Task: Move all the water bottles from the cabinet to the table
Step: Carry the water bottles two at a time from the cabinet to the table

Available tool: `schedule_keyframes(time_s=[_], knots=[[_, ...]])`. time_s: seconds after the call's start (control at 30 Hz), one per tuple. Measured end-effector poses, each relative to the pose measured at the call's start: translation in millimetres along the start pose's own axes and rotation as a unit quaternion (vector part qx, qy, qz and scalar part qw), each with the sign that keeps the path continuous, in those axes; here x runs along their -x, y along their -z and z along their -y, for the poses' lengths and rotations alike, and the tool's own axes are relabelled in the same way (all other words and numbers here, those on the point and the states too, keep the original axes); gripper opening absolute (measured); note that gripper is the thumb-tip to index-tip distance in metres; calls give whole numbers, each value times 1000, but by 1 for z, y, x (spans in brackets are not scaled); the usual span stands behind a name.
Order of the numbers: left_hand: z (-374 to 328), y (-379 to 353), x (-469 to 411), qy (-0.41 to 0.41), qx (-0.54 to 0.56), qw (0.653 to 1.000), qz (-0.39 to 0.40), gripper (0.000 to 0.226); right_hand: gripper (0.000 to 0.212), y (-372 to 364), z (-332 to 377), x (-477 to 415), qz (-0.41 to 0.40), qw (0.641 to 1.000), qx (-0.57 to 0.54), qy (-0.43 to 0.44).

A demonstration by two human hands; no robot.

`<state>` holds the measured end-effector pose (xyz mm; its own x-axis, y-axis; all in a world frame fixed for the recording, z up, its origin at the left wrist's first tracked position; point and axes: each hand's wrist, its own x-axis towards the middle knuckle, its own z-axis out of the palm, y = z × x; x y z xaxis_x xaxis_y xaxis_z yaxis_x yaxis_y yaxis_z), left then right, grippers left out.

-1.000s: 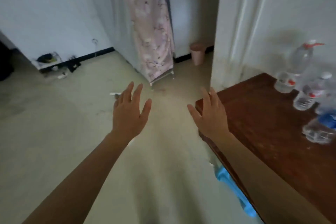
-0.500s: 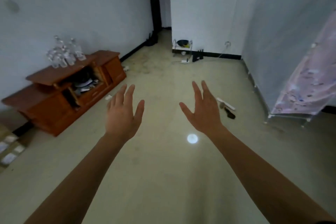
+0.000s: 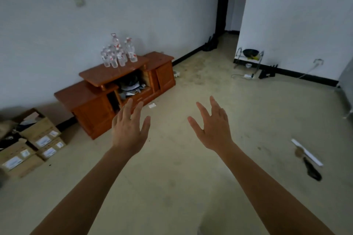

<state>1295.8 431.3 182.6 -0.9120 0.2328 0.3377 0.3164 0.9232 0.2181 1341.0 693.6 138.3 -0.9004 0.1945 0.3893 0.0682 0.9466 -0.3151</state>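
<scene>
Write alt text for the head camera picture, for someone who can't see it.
An empty left hand and right hand reach forward, fingers spread, above a beige floor. Ahead on the left, clear water bottles stand clustered on a low wooden cabinet against a white wall, with cardboard boxes beside it.

The room is dim, lit softly and evenly, with grey-blue walls point(image 3: 152, 5) and no glare. The doorway point(image 3: 223, 2) is near black. A faint shadow lies left of the cabinet point(image 3: 91, 108). The wide lens bows the edges. The boxes point(image 3: 41, 135) smear and the bottles point(image 3: 118, 53) look soft.
</scene>
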Motion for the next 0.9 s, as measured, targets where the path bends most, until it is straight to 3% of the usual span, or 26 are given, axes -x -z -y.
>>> schedule_keyframes(time_s=[0.23,0.47,0.67,0.9], knots=[[41,-27,-171,46,-7,999,-1,64,78,-67,13,-208,46,998,-21,29],[147,-78,-297,88,-18,996,21,70,78,-183,75,-358,84,991,-44,98],[248,-120,-443,102,-1,994,29,62,79,-282,136,-499,89,989,-43,107],[328,-139,-625,97,-13,995,4,60,76,-340,179,-670,40,990,-86,102]])
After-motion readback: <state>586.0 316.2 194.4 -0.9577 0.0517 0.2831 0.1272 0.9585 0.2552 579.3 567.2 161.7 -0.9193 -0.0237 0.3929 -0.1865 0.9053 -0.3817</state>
